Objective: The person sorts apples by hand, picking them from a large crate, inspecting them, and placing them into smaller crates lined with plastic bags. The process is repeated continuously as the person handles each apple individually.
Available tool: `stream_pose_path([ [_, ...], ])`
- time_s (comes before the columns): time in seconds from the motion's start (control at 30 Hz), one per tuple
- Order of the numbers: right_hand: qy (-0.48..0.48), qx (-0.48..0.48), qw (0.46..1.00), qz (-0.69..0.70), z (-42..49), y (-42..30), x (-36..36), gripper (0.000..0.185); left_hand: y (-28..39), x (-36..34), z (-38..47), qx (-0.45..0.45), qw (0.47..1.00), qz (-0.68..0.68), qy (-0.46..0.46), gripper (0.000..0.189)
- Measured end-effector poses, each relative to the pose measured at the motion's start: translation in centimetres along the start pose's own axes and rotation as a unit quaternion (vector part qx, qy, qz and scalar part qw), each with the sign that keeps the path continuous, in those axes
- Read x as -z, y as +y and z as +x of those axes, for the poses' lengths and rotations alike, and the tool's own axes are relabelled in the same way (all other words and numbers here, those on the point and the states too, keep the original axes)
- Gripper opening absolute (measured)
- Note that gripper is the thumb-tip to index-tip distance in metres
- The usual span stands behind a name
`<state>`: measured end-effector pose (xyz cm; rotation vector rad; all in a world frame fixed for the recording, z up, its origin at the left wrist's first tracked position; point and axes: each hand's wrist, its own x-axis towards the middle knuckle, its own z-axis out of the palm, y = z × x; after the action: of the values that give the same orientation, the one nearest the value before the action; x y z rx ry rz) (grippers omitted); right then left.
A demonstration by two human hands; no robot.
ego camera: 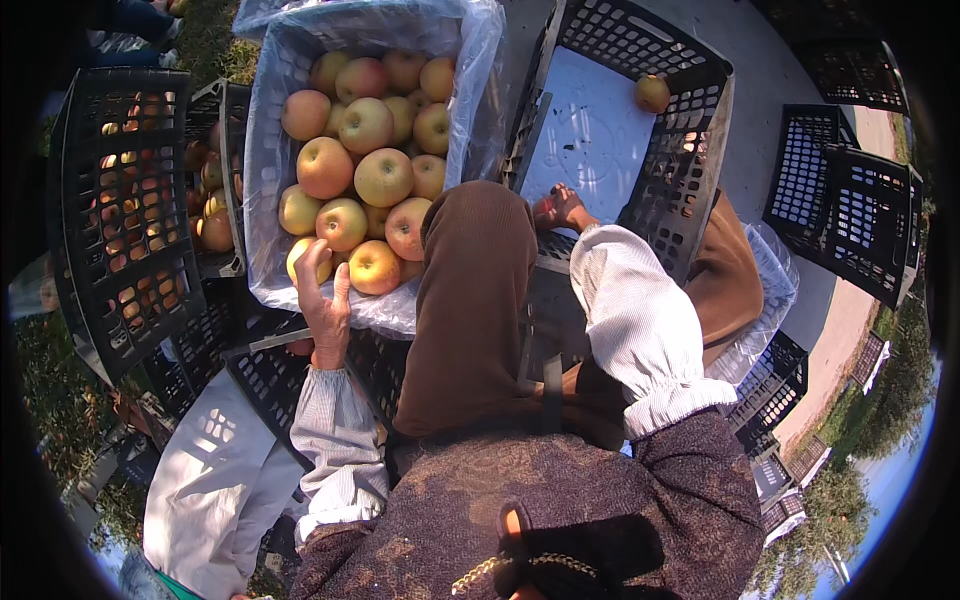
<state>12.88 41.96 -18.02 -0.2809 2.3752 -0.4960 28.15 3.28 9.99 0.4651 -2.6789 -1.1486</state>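
A crate lined with clear plastic film (480,82) stands in front of me, filled with yellow-red apples (384,177). At its near left corner my left hand (324,296) touches or hovers just over an apple, fingers and thumb apart; whether it grips the apple cannot be told. To the right is a black plastic crate (694,157) with a pale sheet on its bottom and a single apple (652,94) at its far right. My right hand (559,208) is inside this crate's near left part, its fingers bent; what they hold, if anything, is hidden.
My brown-clad knee (480,247) rises between the two crates. Black crates with apples (135,225) stand at the left. More black crates (840,202) stand at the right beside a path. Another person's legs (135,37) show at the upper left.
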Motion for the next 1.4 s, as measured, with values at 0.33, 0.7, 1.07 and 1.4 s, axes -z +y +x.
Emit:
stream_pose_path([
  [0.33, 0.309, 0.221, 0.869, 0.318, -17.5, -13.1, 17.6, 0.095, 7.6, -1.5, -0.3, 0.002, 0.956, -0.295, 0.004, 0.031],
  [0.7, 0.265, 0.373, 0.791, 0.406, -29.1, -21.8, 18.5, 0.102, 19.0, -3.5, -4.0, -0.058, 0.854, -0.446, -0.26, 0.065],
  [1.07, 0.309, 0.294, 0.813, 0.396, -33.8, -19.5, 15.6, 0.096, 18.5, -7.0, -8.8, 0.281, 0.52, -0.658, -0.466, 0.057],
  [1.4, 0.425, 0.193, 0.743, 0.479, -36.5, -15.1, 13.6, 0.09, 19.4, -9.1, -10.4, 0.202, 0.599, -0.533, -0.562, 0.056],
])
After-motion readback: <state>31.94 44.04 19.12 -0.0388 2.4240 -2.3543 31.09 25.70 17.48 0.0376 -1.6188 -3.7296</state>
